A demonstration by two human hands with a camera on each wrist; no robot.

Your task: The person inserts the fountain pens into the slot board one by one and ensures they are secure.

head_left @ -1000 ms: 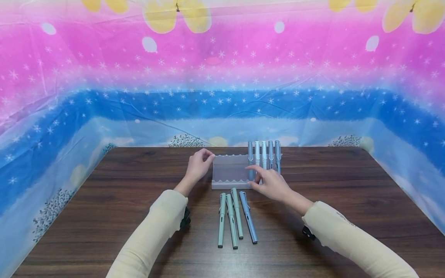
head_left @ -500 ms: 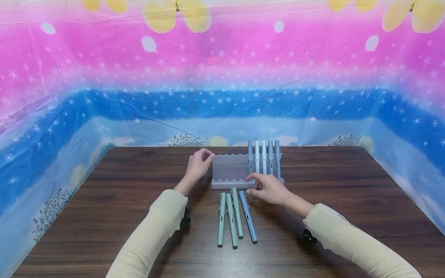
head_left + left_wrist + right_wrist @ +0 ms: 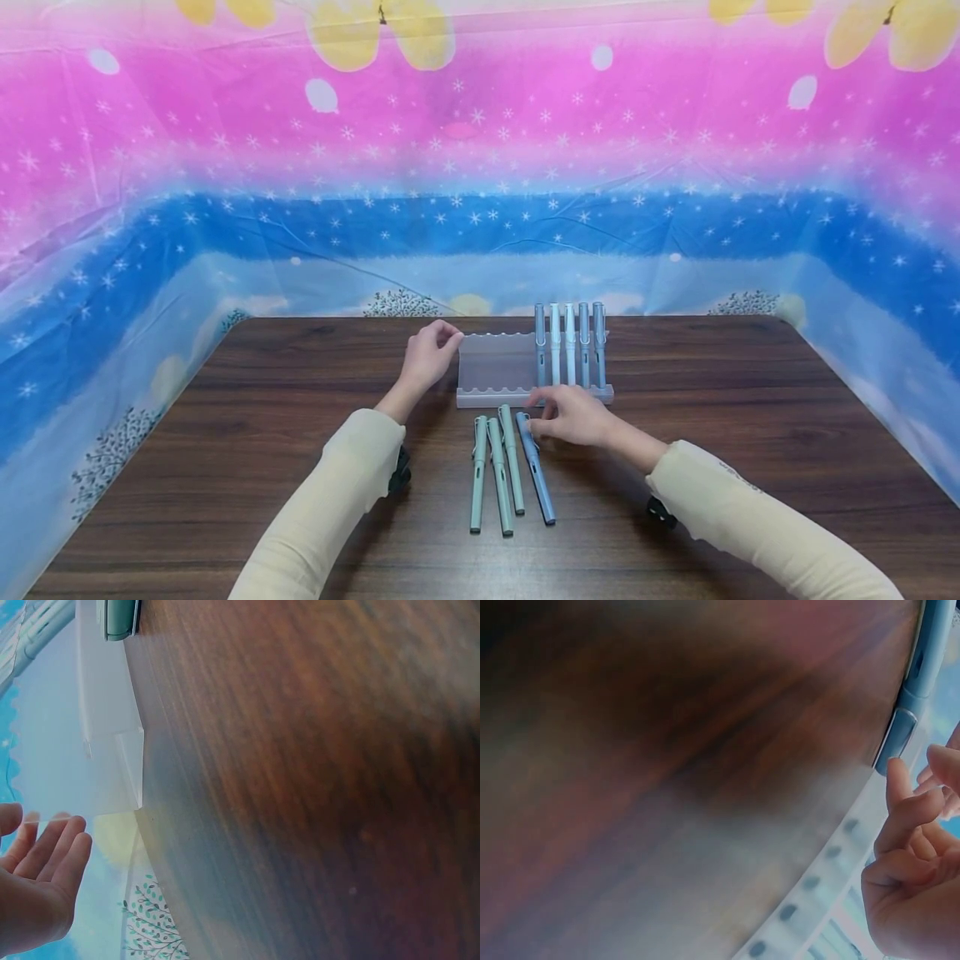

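A clear rack (image 3: 495, 362) with notched edges stands on the table, several blue and pale pens (image 3: 570, 342) upright in its right part. My left hand (image 3: 429, 357) pinches the rack's left edge; in the left wrist view that hand's (image 3: 45, 877) fingers show at the clear panel (image 3: 56, 742). Before the rack lie three green pens (image 3: 498, 475) and one blue pen (image 3: 536, 471). My right hand (image 3: 577, 415) is at the blue pen's cap end, thumb and forefinger apart. In the right wrist view a fingertip of this hand (image 3: 915, 862) meets or nearly meets the cap (image 3: 896, 739).
The brown wooden table (image 3: 300, 467) reaches back to a pink and blue patterned cloth (image 3: 480, 225), which hangs behind it and along both sides. Dark devices sit at both wrists, under the cream sleeves.
My right hand has moved down and toward me from the rack's front to the blue pen's cap end, uncovering the standing pens' lower parts. My left hand has stayed at the rack's edge.
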